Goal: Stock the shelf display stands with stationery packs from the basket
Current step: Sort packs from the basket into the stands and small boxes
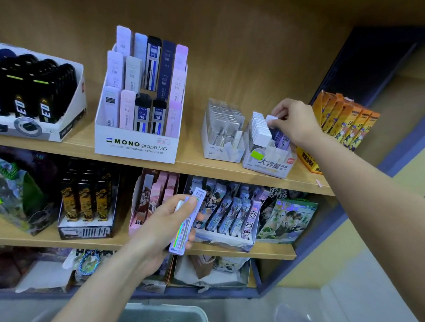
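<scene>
Now my right hand (295, 120) pinches top of pack (272, 120), upright in right slot of stand (269, 161); left hand (161, 223) grips spare packs (180, 234), long axis near-vertical, below-left of stand. Right hand nearer.

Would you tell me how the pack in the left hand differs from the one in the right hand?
The left pack is gripped round its middle by the left hand, free before the middle shelf; the right pack is pinched by its white cap in the right hand, part-way down in the stand. Both look slim and lilac.
</scene>
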Tool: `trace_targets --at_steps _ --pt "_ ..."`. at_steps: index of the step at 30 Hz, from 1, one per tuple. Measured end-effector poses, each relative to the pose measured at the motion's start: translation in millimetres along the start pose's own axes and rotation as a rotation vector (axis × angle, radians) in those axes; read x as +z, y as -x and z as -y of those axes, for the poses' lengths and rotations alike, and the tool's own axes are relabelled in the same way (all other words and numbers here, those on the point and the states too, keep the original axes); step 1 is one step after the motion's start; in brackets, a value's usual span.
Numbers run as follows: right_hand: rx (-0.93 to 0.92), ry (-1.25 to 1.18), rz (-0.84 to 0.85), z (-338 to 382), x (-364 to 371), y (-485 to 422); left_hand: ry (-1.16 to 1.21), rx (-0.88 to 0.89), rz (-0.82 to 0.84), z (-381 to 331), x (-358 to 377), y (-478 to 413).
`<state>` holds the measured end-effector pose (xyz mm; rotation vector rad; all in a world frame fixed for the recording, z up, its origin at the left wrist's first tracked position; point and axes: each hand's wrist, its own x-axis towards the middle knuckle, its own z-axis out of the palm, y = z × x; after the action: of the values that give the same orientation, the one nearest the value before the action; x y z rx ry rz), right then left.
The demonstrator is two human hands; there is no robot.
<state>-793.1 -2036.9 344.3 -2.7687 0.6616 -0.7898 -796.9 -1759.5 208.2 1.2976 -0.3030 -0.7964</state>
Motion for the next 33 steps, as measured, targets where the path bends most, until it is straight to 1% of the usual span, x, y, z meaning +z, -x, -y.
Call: trace_targets --at_steps 3,6,10,12,14,16,18,19,21,22,24,26,28,30,33 --pt "-0.029 0.077 0.027 0 3 -5 -0.013 -0.008 0.004 2 1 -1" --pt "-0.058 0.140 0.015 1 5 -7 0.005 -0.014 0.011 5 2 -4" --pt "-0.100 0.205 -0.039 4 3 -5 0.049 -0.040 0.014 6 2 -10" --pt "-0.112 0.219 -0.087 5 1 -1 0.140 -0.059 0.010 8 2 -16" --pt "-0.132 0.166 -0.178 6 0 7 0.192 -0.056 0.012 9 2 -17" --pt "-0.176 0.036 -0.276 13 -4 22 0.171 -0.033 0.017 10 4 -13" --pt "-0.290 -0.027 -0.333 24 -9 41 0.125 -0.002 0.027 10 4 -7" --pt "-0.351 -0.039 -0.333 30 -10 51 0.098 0.016 0.035 11 4 -6" --pt "-0.428 -0.089 -0.257 42 -9 76 0.066 0.052 0.043 12 3 -3" --pt "-0.419 -0.124 -0.175 48 -7 89 0.056 0.071 0.045 12 3 -1" --pt "-0.329 -0.188 0.055 59 2 115 0.037 0.101 0.039 11 3 2" --pt "-0.195 -0.250 0.306 67 17 137 0.013 0.128 0.028 9 3 5" --pt "-0.037 -0.419 0.512 74 31 151 -0.023 0.149 0.027 10 1 5" --pt "0.060 -0.556 0.608 78 41 158 -0.058 0.165 0.029 11 0 5" --pt "0.131 -0.671 0.637 81 41 159 -0.039 0.115 0.026 13 -4 4"
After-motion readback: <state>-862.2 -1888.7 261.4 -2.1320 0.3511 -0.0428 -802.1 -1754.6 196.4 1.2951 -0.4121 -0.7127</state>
